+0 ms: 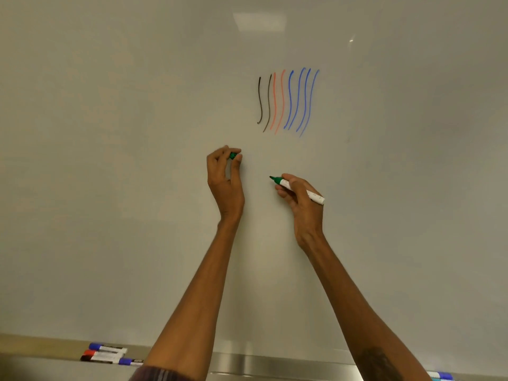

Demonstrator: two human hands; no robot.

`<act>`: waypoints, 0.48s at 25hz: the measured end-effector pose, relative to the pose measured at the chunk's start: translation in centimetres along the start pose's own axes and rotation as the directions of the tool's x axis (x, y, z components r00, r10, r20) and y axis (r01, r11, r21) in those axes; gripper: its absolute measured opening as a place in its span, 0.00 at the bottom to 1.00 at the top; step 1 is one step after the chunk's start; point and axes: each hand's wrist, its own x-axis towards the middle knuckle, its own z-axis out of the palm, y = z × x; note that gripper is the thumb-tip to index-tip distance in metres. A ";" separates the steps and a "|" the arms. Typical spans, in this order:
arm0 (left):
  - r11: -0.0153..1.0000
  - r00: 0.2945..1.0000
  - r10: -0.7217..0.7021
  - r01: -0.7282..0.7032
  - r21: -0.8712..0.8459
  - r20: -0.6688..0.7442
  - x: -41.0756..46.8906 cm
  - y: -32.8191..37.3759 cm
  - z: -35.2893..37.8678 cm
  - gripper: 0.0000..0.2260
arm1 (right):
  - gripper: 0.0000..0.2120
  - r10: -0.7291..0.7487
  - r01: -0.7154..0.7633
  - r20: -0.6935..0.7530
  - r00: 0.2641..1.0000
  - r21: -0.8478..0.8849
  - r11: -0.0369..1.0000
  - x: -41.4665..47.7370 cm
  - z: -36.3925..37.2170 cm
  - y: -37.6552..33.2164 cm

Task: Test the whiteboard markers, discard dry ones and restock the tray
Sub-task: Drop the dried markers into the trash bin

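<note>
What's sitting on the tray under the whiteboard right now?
On the tray, left end: capped markers, two blue, one red, one black. Far right: blue caps at the frame edge. The forearms cover stretches in between.

The board (110, 160) lies bare out to its left edge and its right edge, and in a wide band above the tray (275, 364). Near the top, right of centre, the test lines (288, 100) fill a patch. Below them the left hand (225, 177), pinching a cap (233, 155), and the right hand (302, 199), gripping a marker (286, 184), stand apart with bare board between. On the tray, left markers (107, 354) crowd one end and right markers (439, 376) sit at the other. The forearms (192, 298) cross in front of its bare middle stretch.
</note>
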 end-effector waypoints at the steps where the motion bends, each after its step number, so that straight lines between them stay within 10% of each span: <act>1: 0.998 0.998 -0.060 0.060 -0.036 -0.006 -0.9 0.2 -0.8 0.08 | 0.12 0.070 -0.070 0.008 0.998 0.087 0.994 -0.5 0.4 0.6; 6: 0.759 0.811 -0.582 0.516 -0.399 -0.060 -5.3 -0.6 -4.4 0.13 | 0.12 0.253 -0.285 0.158 0.955 0.240 0.928 -3.8 2.1 3.8; 12: 0.576 0.661 -0.750 0.638 -0.511 -0.019 -8.6 -2.1 -7.7 0.12 | 0.10 0.291 -0.309 0.215 0.932 0.053 0.950 -7.4 3.3 7.2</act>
